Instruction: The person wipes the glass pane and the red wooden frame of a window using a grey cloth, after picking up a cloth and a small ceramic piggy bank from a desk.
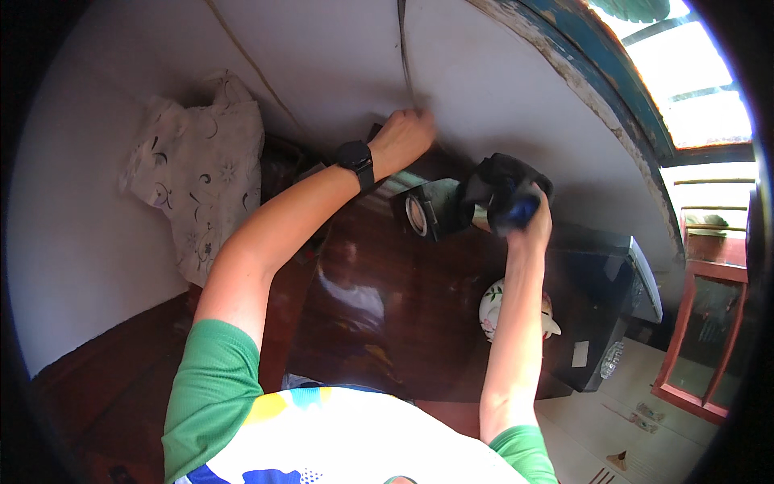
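My left hand (404, 138), with a black watch (355, 158) on its wrist, is against the white wall above the far edge of the table. Its blurred fingers are curled at the lower end of a dark cord (404, 57); whether they grip it is unclear. My right hand (535, 218) holds a black, soft-looking bundle (514, 172) with a blue patch, blurred at its lower side. Between the hands stands a small black box (444, 212) with a round, pale-ringed front, perhaps a speaker. Below them lies the glossy dark-brown tabletop (387, 302).
A floral ceramic pot (491, 305) is partly hidden behind my right forearm. Beyond it stands a large black appliance (583, 302). Patterned pale cloth (211, 169) drapes over something at the left. A barred window (695, 72) and a red-framed glazed panel (704, 339) are at the right.
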### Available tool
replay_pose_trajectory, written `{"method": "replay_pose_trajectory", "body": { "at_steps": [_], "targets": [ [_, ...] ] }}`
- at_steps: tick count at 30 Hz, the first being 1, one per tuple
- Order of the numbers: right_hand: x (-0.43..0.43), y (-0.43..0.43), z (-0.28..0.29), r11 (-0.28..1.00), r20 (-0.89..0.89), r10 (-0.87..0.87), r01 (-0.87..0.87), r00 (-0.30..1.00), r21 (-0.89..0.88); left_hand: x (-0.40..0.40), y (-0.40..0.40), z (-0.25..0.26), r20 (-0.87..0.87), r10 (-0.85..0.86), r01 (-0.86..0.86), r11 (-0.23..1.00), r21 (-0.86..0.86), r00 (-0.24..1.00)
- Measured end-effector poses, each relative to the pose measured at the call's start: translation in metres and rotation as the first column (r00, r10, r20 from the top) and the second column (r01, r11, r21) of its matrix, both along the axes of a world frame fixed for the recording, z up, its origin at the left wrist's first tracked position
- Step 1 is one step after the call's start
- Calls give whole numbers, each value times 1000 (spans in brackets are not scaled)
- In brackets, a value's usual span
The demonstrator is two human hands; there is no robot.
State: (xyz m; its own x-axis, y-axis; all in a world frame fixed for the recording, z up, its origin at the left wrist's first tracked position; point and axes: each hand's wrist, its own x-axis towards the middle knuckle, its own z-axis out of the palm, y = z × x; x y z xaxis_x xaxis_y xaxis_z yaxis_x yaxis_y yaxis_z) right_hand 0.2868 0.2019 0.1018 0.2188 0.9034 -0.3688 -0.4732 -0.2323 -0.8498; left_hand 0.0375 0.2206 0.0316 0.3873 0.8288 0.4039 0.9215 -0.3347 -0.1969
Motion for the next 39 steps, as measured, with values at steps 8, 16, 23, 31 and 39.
{"method": "replay_pose_trajectory", "body": {
  "at_steps": [8,16,23,31,39],
  "targets": [
    [-7,147,-117,958,-116,132,-157,984,-239,0,-11,-8,-160,47,-47,999,5,986],
    [-162,116,-33,880,-322,415,-465,851,-93,-17,-9,-28,-164,107,-118,991,-59,981],
    [-94,100,-27,908,-383,415,-353,825,223,-14,-14,0,-205,77,-94,993,-76,976],
    [45,113,-55,986,-353,-111,149,929,81,-5,-6,-6,-242,99,-109,994,-28,965],
    [-224,52,107,932,-132,320,-287,938,220,-6,0,-14,-98,63,-77,987,-138,993]
  ]
}}
